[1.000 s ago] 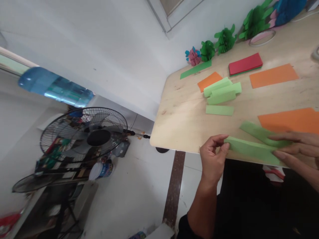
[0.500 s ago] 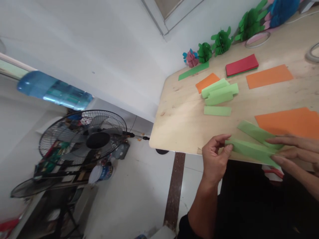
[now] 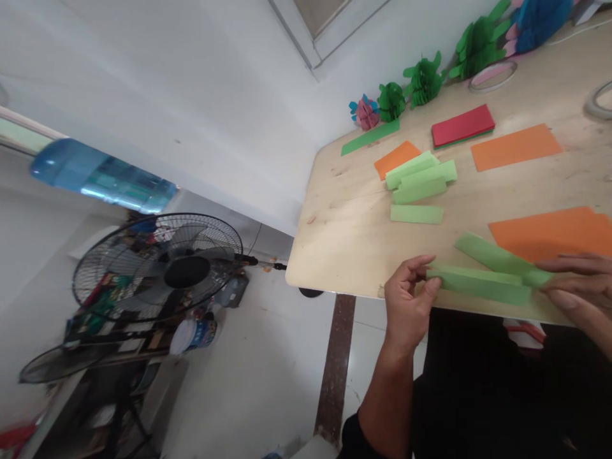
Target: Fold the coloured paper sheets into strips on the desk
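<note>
My left hand (image 3: pixel 410 294) pinches the left end of a folded light green paper strip (image 3: pixel 482 287) between thumb and fingers, just above the table's front edge. A second green paper strip (image 3: pixel 488 252) lies slantwise behind it. My right hand (image 3: pixel 581 287) has its thumb and fingers closed on the right end of that second strip, next to the folded one. Part of the right hand runs out of view. Several folded light green strips (image 3: pixel 421 182) lie in a loose pile farther back, with a single flat strip (image 3: pixel 417 214) in front of them.
Orange paper sheets (image 3: pixel 554 233) lie just behind my right hand. Farther back are an orange rectangle (image 3: pixel 516 148), a red paper stack (image 3: pixel 463 125), tape rolls (image 3: pixel 495 78) and green paper figures (image 3: pixel 424 81) along the wall. A fan (image 3: pixel 186 271) stands left of the table (image 3: pixel 329 248).
My right hand has slid right, off the folded strip's end and onto the slanted strip's end. My left hand, still gripping the folded strip, has shifted slightly left.
</note>
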Demonstrator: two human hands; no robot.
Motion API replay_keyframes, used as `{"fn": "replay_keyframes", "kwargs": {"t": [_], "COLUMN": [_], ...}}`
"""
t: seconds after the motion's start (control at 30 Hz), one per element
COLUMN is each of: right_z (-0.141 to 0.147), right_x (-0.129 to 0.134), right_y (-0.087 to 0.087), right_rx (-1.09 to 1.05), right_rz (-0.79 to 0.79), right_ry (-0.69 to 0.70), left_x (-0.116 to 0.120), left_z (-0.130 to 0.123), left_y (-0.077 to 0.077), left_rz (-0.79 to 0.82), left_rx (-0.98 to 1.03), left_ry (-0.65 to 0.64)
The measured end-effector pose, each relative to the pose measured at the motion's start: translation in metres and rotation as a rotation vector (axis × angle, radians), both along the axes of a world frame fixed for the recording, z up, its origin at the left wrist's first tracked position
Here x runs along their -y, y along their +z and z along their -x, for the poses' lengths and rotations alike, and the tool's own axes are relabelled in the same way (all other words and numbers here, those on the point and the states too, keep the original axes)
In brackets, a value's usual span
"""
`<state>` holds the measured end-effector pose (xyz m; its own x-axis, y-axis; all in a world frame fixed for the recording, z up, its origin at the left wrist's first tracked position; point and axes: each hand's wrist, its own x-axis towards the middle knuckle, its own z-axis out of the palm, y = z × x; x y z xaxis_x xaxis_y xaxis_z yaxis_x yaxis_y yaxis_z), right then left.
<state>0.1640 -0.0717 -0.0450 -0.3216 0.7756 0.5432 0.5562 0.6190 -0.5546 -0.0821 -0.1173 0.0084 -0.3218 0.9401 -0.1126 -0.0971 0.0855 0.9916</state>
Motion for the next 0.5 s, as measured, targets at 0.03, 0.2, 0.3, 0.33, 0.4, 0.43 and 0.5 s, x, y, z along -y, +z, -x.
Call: {"fn": "replay_keyframes", "kwargs": {"t": [0.03,0.2,0.3,0.33,0.4,0.43,0.5], "right_z": [-0.004,-0.017,-0.019,-0.019,-0.016,-0.014,-0.008], "right_x": [-0.004,-0.016,-0.015,-0.014,-0.011,-0.01,-0.008], "right_y": [-0.003,-0.011,-0.014,-0.013,-0.009,-0.005,0.005], "right_rx": [0.022,0.028,0.061,0.068,0.075,0.072,0.073], "right_rz": [-0.031,-0.087,-0.11,-0.112,-0.097,-0.096,-0.09], "right_ry": [0.015,0.056,0.075,0.081,0.055,0.034,-0.013], "left_x": [0.0,0.0,0.001,0.001,0.001,0.001,0.0], "left_z": [0.001,0.002,0.002,0.002,0.003,0.003,0.004], "left_y": [0.0,-0.001,-0.002,-0.002,-0.003,-0.003,-0.004], "left_rz": [0.0,0.013,0.023,0.026,0.03,0.032,0.038], "left_rx": [0.009,0.045,0.071,0.077,0.071,0.058,0.04], "left_ry": [0.004,0.022,0.03,0.033,0.039,0.042,0.054]}}
